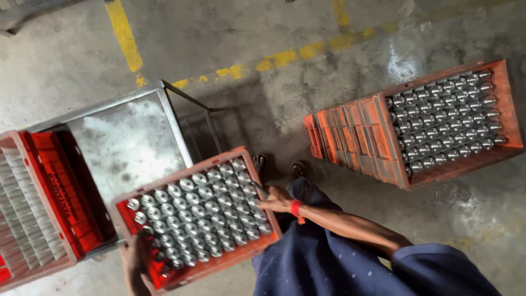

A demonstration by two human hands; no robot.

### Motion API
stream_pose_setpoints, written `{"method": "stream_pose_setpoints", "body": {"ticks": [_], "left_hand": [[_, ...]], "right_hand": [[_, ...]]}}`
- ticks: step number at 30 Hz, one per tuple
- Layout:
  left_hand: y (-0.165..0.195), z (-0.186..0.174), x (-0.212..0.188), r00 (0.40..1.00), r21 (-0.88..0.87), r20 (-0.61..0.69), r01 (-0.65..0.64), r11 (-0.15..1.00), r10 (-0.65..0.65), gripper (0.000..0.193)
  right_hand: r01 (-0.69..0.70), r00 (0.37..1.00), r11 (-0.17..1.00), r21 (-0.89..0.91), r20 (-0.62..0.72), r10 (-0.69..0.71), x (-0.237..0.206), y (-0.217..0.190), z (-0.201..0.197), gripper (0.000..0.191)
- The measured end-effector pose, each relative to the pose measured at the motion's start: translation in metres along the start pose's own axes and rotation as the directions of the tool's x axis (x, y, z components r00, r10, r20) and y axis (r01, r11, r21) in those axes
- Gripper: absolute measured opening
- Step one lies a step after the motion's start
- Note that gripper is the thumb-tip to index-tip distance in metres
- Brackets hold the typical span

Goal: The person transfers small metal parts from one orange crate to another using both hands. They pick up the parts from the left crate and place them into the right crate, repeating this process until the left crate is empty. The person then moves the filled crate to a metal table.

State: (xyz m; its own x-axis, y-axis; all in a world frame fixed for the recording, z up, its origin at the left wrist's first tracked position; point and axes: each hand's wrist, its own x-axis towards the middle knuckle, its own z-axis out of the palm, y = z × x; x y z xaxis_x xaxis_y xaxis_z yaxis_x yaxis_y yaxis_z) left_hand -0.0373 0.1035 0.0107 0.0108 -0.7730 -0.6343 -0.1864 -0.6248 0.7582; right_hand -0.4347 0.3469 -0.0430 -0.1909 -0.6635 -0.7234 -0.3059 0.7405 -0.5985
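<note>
- Floor of stained concrete with yellow painted lines [125, 38] carries everything; a second red crate [446, 120] full of the same metal cylinders sits on it, well apart to your right.
- Steel trolley [131, 137] stands at your left; its flat top is partly bare, and an empty red crate [38, 205] with white dividers rests on its left part.
- Crate of metal cylinders [200, 214] is what you carry: it is tilted, its far corner over the trolley's bare top, its near corner toward your body.
- Step in hand, as it looks: you are carrying the loaded crate at the trolley's edge. I cannot tell whether it touches the top yet.
- Next move would call for keeping the crate level so the upright cylinders do not tip, and for minding the empty crate just beside it.
- Your right hand [275, 200] reaches across from a bent arm, wrist with a red band [296, 209], fingers clamped on the crate's right rim.
- Your left hand [136, 263] is low at the near-left corner, fingers wrapped on the rim there, arm mostly out of view.
</note>
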Motion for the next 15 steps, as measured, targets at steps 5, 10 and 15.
{"method": "stream_pose_setpoints", "body": {"ticks": [5,10,15], "left_hand": [[-0.052,0.053,-0.042,0.99,-0.085,-0.003,0.14,0.986,-0.141,0.041],[-0.098,0.134,-0.081,0.991,0.059,-0.074,0.117,0.991,-0.113,0.049],[-0.098,0.258,-0.131,0.99,-0.097,0.118,0.093,0.991,-0.081,0.042]], "right_hand": [[0.056,0.997,0.998,0.026,0.046,-0.057,-0.009,0.073,-0.067,0.052],[0.245,0.963,0.961,0.125,0.08,-0.256,-0.029,0.148,-0.158,0.038],[-0.118,0.989,0.967,-0.227,-0.11,0.095,-0.121,0.204,-0.305,0.055]]}}
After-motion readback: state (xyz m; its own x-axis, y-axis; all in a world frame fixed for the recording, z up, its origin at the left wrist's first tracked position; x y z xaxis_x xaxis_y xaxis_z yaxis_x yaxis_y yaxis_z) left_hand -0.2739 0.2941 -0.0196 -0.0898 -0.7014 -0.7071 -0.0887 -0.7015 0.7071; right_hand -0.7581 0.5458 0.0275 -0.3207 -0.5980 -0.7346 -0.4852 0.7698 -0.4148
